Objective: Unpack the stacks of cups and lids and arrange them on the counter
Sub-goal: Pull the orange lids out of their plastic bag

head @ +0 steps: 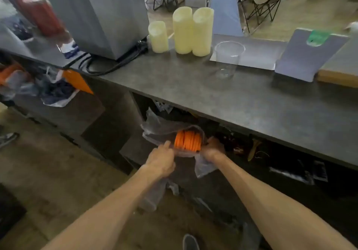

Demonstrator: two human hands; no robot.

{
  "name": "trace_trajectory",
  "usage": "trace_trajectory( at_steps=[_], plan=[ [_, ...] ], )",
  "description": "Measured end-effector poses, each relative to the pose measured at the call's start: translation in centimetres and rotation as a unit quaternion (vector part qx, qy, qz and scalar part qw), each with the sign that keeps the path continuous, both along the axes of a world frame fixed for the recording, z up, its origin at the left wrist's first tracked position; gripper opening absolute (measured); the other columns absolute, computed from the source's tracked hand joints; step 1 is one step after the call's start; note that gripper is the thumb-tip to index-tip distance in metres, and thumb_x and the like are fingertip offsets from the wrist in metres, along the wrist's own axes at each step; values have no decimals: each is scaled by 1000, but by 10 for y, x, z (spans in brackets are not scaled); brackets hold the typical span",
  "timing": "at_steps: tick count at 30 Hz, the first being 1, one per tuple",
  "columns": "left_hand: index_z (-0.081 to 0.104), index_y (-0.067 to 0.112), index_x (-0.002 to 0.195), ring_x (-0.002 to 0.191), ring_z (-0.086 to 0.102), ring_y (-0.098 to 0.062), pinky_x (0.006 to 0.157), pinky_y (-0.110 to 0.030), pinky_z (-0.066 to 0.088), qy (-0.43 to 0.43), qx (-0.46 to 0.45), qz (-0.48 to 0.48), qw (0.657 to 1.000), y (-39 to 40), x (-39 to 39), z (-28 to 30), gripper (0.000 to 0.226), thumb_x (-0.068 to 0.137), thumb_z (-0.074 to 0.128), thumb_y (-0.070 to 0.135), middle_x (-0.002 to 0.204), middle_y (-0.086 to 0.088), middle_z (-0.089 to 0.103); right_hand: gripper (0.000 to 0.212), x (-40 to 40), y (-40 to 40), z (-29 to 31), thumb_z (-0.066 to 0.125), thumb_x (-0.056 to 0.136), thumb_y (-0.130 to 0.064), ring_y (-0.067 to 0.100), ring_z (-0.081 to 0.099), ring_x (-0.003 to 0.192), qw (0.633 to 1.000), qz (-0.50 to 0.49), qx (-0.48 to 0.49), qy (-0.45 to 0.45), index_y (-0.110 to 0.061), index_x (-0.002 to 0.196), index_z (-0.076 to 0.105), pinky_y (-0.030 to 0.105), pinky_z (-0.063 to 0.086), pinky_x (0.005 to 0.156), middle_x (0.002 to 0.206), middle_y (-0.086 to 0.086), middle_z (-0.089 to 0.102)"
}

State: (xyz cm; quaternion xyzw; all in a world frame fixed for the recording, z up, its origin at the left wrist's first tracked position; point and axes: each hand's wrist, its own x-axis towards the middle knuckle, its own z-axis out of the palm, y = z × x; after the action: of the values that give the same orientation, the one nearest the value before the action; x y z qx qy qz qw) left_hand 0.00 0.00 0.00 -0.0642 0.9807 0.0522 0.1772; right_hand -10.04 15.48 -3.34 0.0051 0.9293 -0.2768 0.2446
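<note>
Low in the middle of the frame, below the front edge of the worktop [222,98], both hands work at a clear plastic bag [160,131] holding a stack of orange lids [187,141]. The left hand [161,159] has its fingers curled on the bag's loose plastic just left of the stack, with one finger stretched toward the lids. The right hand [212,149] grips the bag at the stack's right end, fingers clamped around plastic; whether it also holds the lids through the bag I cannot tell.

On the worktop, toward the upper middle, stand three stacks of pale yellow cups [183,31], upright and side by side, with a single clear cup [227,59] just to their right.

The step in hand looks like freeing the lids from their wrapping. Next, the bag's mouth probably needs peeling back off the stack while one hand keeps the lids together, before lifting them up onto the worktop near the cups.
</note>
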Motion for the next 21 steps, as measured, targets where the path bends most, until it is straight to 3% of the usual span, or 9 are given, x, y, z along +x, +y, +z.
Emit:
trace_trajectory(
  at_steps=[3,6,9,12,15,16,19,21],
  plan=[
    [53,22,142,137,37,-32,117,-46,26,43,-92,-42,994,-16,-18,-7,50,92,59,22,149,-10,43,38,-14,-9,-9,53,103,-33,31,57,125,999,-10,25,-31,-11,135,53,36,45,97,135,14,58],
    [54,18,143,147,28,-43,120,-61,10,86,-134,-87,983,-36,-36,-26,56,88,66,18,156,-19,38,45,-23,-18,-25,48,104,-40,33,49,134,994,-81,53,-45,-16,142,47,43,39,109,145,14,50],
    [72,16,122,132,49,-48,108,-72,27,73,-163,-129,975,-59,-54,-48,56,67,85,17,139,-23,57,49,-35,-30,-50,38,105,-50,31,50,133,993,-93,26,-69,-20,142,47,42,40,108,143,12,51],
    [65,22,131,140,44,-39,111,-65,34,59,-182,-121,974,-71,-61,-66,44,87,68,24,149,-17,50,42,-48,-36,-78,35,106,-47,30,55,124,990,-87,33,-111,-20,133,52,40,44,104,135,11,57],
    [28,21,156,153,13,-38,124,-57,8,41,-146,-121,981,-85,-70,-88,53,105,43,17,167,-15,9,38,-48,-37,-93,38,107,-41,31,61,119,985,-117,34,-121,-16,127,59,34,47,94,129,12,62],
    [23,22,158,153,12,-36,125,-52,8,26,-132,-99,986,-86,-72,-87,54,106,38,19,168,-13,5,40,-47,-37,-99,39,107,-41,31,60,120,983,-134,26,-121,-15,130,58,35,47,96,129,13,62],
    [33,19,154,146,32,-33,121,-44,25,15,-88,-52,995,-88,-77,-84,48,106,37,21,162,-11,25,52,-44,-35,-113,41,102,-46,35,57,124,981,-153,5,-116,-11,139,52,47,46,107,132,16,58],
    [44,20,147,136,45,-30,116,-42,33,17,-73,-48,996,-92,-78,-82,43,104,40,20,152,-9,43,68,-48,-34,-126,37,95,-62,39,55,127,980,-166,-5,-109,-13,141,50,54,44,108,137,17,56]
  ],
)
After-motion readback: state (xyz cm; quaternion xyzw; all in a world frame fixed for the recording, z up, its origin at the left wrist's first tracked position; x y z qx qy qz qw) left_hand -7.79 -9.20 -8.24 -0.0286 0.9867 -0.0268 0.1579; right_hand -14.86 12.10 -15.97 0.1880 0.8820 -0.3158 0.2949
